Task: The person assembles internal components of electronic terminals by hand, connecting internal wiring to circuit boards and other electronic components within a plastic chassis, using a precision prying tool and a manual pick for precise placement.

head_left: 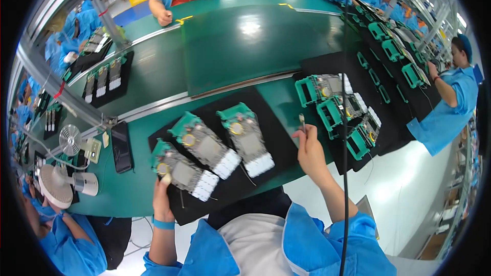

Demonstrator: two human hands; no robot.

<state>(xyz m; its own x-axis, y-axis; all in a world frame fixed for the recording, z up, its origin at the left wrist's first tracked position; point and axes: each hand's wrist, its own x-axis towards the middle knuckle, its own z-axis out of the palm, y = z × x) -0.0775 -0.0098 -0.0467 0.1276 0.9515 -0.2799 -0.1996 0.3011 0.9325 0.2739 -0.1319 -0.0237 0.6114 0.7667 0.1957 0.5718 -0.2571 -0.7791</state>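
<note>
The right hand (309,153) pinched a small thin tool (302,118), its tip poking up past the fingers. The left fingers were by the left board (184,171); I couldn't tell if they pinched it. The middle board (206,143) and right board (249,143) lay right of those fingers, on a black mat (279,140). Holding things gently and still seemed best.

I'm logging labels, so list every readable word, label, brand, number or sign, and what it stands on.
No text is readable.
Three grey circuit boards with green plastic frames: any marks too small or blurred.
White segmented rectangular blocks at their near ends: likewise.
Black rectangular phone-like device: none legible.
White round-headed desk fan: none legible.
</note>
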